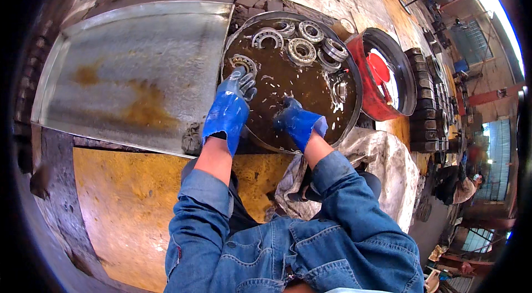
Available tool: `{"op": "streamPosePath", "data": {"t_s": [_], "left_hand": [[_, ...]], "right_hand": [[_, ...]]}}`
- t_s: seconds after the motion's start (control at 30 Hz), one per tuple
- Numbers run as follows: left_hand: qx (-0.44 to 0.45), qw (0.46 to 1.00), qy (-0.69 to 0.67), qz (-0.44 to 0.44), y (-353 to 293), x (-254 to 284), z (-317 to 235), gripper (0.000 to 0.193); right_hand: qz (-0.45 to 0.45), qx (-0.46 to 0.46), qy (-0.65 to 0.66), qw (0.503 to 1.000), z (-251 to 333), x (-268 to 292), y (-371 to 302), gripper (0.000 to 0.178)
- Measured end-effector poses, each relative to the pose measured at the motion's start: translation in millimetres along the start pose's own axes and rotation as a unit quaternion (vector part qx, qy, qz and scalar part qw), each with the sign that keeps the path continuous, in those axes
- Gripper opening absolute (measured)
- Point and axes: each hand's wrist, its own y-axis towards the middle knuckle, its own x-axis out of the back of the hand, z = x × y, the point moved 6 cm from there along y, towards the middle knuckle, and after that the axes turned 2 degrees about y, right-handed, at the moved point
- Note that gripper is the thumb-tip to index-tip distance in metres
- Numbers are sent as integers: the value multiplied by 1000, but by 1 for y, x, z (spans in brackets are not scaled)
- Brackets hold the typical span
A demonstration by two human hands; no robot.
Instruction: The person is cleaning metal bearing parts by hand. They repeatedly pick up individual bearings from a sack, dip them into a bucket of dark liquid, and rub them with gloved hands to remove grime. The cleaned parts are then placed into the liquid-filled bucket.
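Observation:
A large round metal pan [359, 85] holds dark brown oily liquid. At its left side, my left hand [231, 99], in a torn blue glove, has its fingers over the near edge of a roller bearing [244, 62] resting against the pan's wall. My right hand [299, 122], gloved the same way, reaches into the pan near the middle; its fingertips are dark and partly lost in the liquid, so their hold is hidden. Farther back in the pan lie several bearings [301, 52] and an open, curved bearing ring [267, 38]. Small pale bits float around them.
A shallow metal tray [138, 60] with rusty stains adjoins the pan on the left. To the right stands a red drum [363, 71] with a red scoop-like object [379, 68] inside. Dirty cloth [382, 168] lies nearer. A person [463, 185] is far right, beside stacked dark parts [424, 104].

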Motion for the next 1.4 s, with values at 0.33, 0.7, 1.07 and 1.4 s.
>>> {"op": "streamPosePath", "data": {"t_s": [0.33,0.7,1.07,1.4], "left_hand": [[7,999,-7,-32,18,16,-1,44],[-103,989,78,-72,6,28,-12,40],[-38,995,16,-94,10,16,-1,28],[-42,998,19,-43,9,13,1,48]], "right_hand": [[140,196,-34,970,137,-102,51,37],[-76,-24,184,980,22,-4,-21,42],[41,-14,219,975,43,-35,3,43],[-85,-37,249,964,38,-22,-12,35]]}}
